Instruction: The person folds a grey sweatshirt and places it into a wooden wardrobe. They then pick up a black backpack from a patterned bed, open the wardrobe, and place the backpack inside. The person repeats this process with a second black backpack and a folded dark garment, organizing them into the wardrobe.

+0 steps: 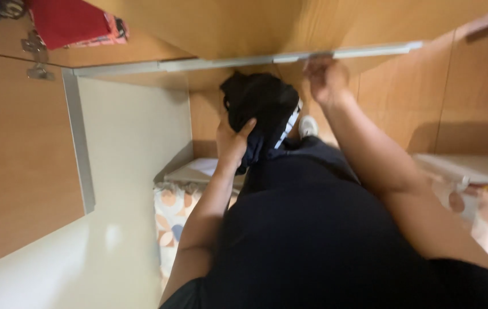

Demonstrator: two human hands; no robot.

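**A soft black bundle, one hand on the wardrobe door**

The left hand (233,143) is closed round a bundle of dark clothing (261,106), fingers wrapped up its near side, holding it at the mouth of the wooden wardrobe just below the door's edge. The cloth has white stripes along one fold and sags over the hand, so I judge it light, limp and not fragile; a grip round the bunched middle, as here, looks best to stop loose ends trailing. The right hand (325,77) reaches up to the pale metal rail (289,57) on the wardrobe door (226,26), fingers curled against it. Red fabric (66,20) lies on a shelf well to the left.
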